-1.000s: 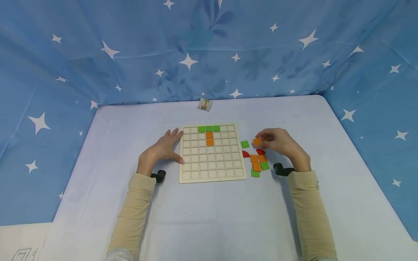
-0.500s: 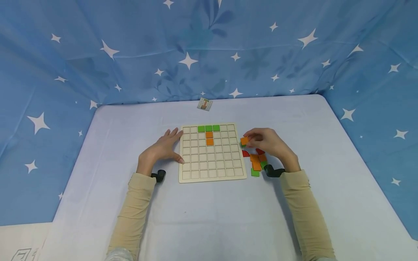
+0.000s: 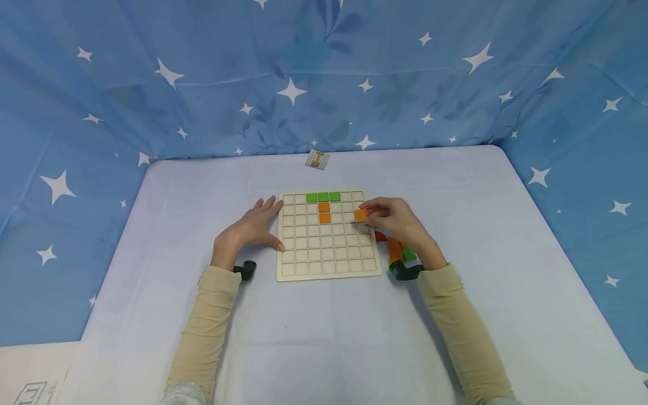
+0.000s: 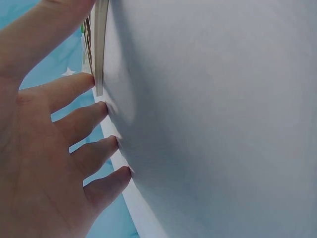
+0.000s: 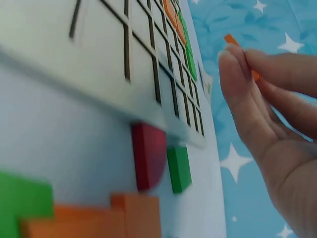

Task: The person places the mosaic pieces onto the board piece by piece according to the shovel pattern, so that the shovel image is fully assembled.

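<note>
A pale grid board (image 3: pixel 329 270) lies on the table, with several green tiles (image 3: pixel 323 197) in its top row and two orange tiles (image 3: pixel 324 217) below the middle one. My left hand (image 3: pixel 250 229) rests at the board's left edge, fingers spread and straight, thumb on the rim; in the left wrist view the fingertips (image 4: pixel 113 144) touch the table. Between thumb and fingers my right hand (image 3: pixel 392 218) pinches an orange square tile (image 3: pixel 360 215) above the right side of the board. The right wrist view shows that tile (image 5: pixel 231 39) raised off the board, mostly covered by the fingers.
Right of the board lie loose pieces: a red quarter-round piece (image 5: pixel 148 156), a green tile (image 5: pixel 179 168) and orange tiles (image 3: pixel 395 250), partly hidden by the right wrist. A small pattern card (image 3: pixel 317 160) lies at the back. Blue star-printed cloth (image 3: pixel 228 84) hangs behind the table.
My right hand has carried the orange tile leftward from the loose pieces to over the board's right columns. The left hand has stayed at the board's edge.
</note>
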`<state>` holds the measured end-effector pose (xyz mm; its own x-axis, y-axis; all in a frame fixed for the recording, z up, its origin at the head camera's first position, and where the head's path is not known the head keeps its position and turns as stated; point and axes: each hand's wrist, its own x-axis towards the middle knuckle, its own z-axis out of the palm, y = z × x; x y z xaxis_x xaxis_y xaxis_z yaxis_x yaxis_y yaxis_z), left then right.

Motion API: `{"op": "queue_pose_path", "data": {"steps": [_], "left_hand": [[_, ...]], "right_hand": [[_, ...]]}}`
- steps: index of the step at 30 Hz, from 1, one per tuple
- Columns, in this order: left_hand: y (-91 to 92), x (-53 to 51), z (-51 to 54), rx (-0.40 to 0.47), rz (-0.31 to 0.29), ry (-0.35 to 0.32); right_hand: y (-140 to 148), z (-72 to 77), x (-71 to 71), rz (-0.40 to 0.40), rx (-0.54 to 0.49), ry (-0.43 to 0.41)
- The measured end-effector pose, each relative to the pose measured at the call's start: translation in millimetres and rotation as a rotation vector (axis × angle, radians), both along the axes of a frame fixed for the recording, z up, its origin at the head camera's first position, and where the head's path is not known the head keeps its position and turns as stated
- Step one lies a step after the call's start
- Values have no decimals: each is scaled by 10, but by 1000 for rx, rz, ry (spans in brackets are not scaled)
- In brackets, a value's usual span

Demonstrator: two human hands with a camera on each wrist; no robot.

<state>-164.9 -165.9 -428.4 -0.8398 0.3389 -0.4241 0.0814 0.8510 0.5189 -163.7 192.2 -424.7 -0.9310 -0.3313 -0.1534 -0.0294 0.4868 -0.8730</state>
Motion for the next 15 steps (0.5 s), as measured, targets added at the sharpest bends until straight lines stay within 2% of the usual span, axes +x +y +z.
{"op": "queue_pose_path", "data": {"steps": [6,15], "left_hand": [[-1,-5,12,0,-1,-2],[-1,-7,10,1,-4,-9]], "right_hand": [[-109,-33,6,-45,-84,-90],[-256,-76,61,-48,-26,-115]]}}
